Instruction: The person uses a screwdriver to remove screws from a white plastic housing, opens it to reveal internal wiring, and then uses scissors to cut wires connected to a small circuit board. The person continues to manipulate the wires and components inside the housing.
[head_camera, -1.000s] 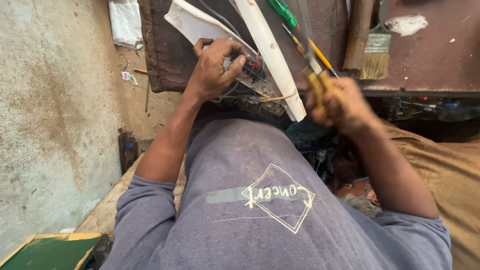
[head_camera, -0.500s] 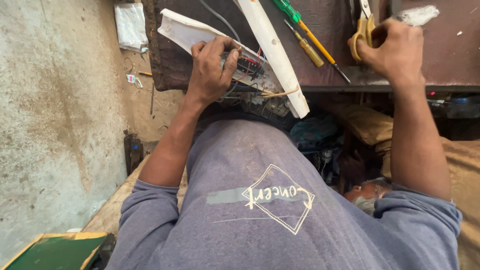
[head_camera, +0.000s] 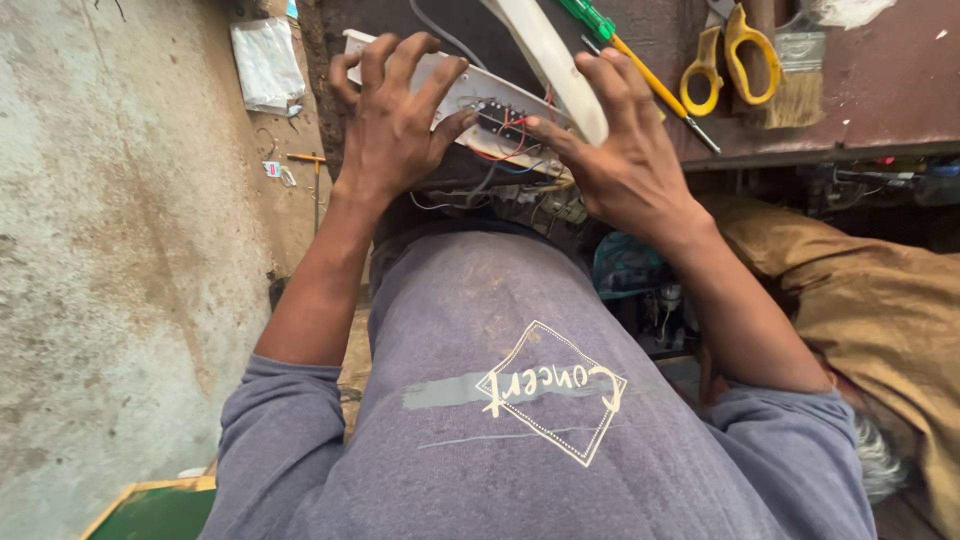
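Two hands rest on one white electrical unit (head_camera: 455, 85), a long flat casing lying at the near edge of the brown worktop (head_camera: 880, 90), its open side showing a dark terminal strip with red, blue and grey wires (head_camera: 510, 150).

Left hand (head_camera: 400, 130): palm down over the casing's left part, fingers (head_camera: 375, 60) spread and curled over its far edge, thumb pressed near the terminal strip. It grips the casing.

Right hand (head_camera: 630, 150): over the casing's right end, fingers spread, not closed. Thumb tip points at the wiring; whether it touches a wire, cannot tell. Fingertips lie against a curved white plastic piece (head_camera: 545, 50) that crosses the casing.

Beyond the right hand:
- green-handled screwdriver (head_camera: 590, 18) and yellow-shafted screwdriver (head_camera: 660, 85) lie side by side on the worktop.
- yellow-handled scissors (head_camera: 735, 50) further right, just beside a paintbrush (head_camera: 795, 85).

Left of the worktop: rough concrete floor (head_camera: 120, 250), with a white plastic packet (head_camera: 265, 65) near the worktop's corner.

Bottom of view: the person's grey printed shirt (head_camera: 520, 400).
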